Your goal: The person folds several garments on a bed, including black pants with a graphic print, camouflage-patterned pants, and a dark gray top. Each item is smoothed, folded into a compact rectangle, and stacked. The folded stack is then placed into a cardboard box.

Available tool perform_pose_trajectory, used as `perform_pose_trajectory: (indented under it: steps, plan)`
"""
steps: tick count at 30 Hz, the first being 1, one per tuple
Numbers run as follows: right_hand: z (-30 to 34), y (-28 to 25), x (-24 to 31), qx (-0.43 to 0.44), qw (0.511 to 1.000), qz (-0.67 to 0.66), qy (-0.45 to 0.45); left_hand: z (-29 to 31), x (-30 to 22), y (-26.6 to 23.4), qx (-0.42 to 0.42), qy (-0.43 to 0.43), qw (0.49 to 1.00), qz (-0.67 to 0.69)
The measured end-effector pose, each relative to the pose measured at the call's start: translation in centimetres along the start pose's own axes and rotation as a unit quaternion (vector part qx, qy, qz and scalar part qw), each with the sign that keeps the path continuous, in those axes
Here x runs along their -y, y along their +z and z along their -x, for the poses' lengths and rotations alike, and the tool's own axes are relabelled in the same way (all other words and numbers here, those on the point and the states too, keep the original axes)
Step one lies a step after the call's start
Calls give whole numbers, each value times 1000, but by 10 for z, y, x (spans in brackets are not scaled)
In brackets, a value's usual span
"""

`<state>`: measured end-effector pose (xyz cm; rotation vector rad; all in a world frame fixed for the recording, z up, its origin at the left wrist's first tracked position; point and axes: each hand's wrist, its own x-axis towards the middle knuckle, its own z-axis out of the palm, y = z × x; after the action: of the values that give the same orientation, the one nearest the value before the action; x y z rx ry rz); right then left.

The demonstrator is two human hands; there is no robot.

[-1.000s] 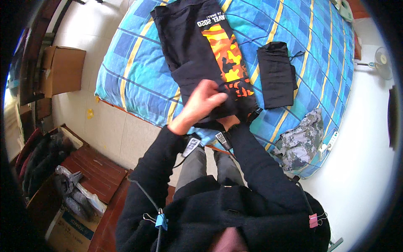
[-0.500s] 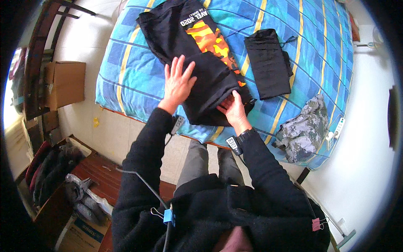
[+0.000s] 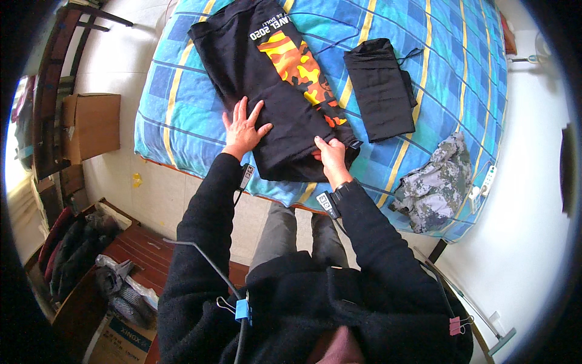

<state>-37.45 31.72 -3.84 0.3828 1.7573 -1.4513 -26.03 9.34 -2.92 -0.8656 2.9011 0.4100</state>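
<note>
Spread open, the fingers of the left hand rest flat on the black garment, while those of the right hand grip its folded layer's edge. The garment lies near the edge of the blue checked bed, beside a folded black cloth; a crumpled camouflage cloth lies farther right.
</note>
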Motion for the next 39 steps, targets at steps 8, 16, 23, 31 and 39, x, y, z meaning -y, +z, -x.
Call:
perform_pose_trajectory:
  steps: [8, 16, 23, 31, 39]
  plan:
    - [13, -34, 13, -51, 976, 142, -159, 20, -20, -20, -106, 81, 991, 26]
    - [7, -83, 15, -99, 887, 372, -253, 83, 7, -25, 4, 171, 985, 22]
    - [2, -80, 9, 0, 993, 101, -67, 31, 9, -24, -12, 235, 972, -20]
    - [43, -113, 17, 78, 991, -85, -73, 81, -8, -26, -48, 224, 973, -12]
    - [148, -186, 24, 75, 993, -71, 49, 185, -61, -23, 52, 216, 965, 136]
